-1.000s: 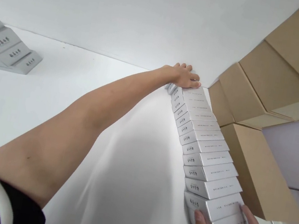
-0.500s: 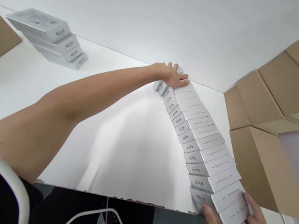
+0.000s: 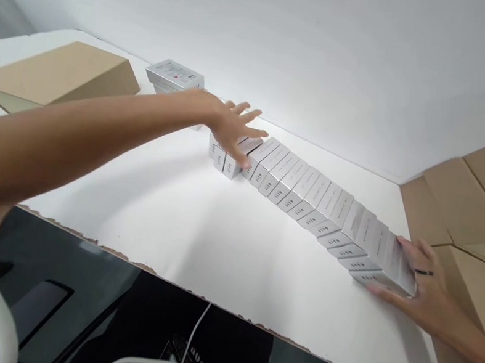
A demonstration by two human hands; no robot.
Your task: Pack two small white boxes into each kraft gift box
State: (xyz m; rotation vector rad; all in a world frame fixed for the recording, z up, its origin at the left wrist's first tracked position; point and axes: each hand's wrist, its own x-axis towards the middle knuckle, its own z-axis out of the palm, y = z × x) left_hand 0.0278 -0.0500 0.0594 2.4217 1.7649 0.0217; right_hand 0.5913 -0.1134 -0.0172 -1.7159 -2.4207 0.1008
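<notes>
Between your two grips, as the head camera sees it, a row of silver boxes (image 3: 310,196) leans domino-fashion on the white table (image 3: 212,245). Its long axis runs straight from one hand to the other. Your left grip (image 3: 229,126) is at the far end of that line, arm stretched well out. The fingers are spread and loose, and the fingertips rest on or just over the last few boxes; contact is hard to judge from here. Your right grip (image 3: 422,282) is at the near end. The hand is flat, with the fingers straight and together, laid against the face of the end box and closing on nothing. A dark ring (image 3: 423,272) shows on one finger. From the right grip the row runs away and to the left; from the left grip it runs back toward you and to the right.

Just behind the left grip sits a short stack of the same boxes (image 3: 174,75), and farther left a brown carton (image 3: 54,76). More cartons (image 3: 481,186) stand close beyond the right grip.
</notes>
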